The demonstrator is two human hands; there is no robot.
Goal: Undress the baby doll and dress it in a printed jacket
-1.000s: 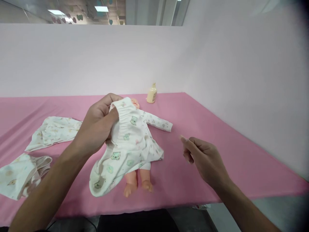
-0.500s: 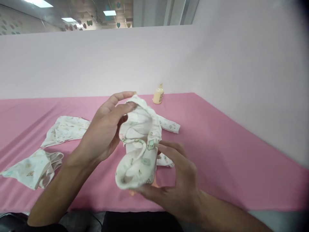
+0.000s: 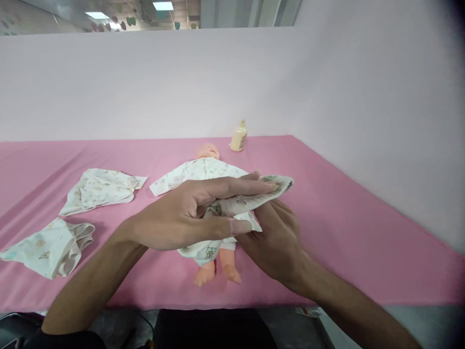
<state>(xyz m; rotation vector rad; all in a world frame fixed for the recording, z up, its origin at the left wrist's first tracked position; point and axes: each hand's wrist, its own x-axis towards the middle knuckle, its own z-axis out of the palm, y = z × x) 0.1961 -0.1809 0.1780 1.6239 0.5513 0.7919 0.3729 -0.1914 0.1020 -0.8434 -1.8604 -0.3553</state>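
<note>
A small white baby garment (image 3: 250, 202) with a green animal print is folded between my two hands, its exact kind unclear. My left hand (image 3: 189, 208) grips it from above, fingers stretched along the cloth and thumb underneath. From below and to the right, my right hand (image 3: 274, 242) holds the same cloth; its fingertips are partly hidden. Part of the printed fabric (image 3: 198, 251) hangs below my left hand. Behind and beneath the hands, a baby doll (image 3: 228, 265) lies on its back in a white printed top (image 3: 203, 168); the hands cover its middle.
Two more white printed cloth pieces lie on the left: a flat one (image 3: 103, 189) and a crumpled one (image 3: 51, 249). A cream pump bottle (image 3: 239, 138) stands near the back wall. Pink cloth (image 3: 345, 242) covers the table, with white walls (image 3: 145, 87) behind and to the right.
The garment was held up showing its opening; now it is flattened and turned sideways. My left hand has moved right, over the cloth, and the doll has come into view.
</note>
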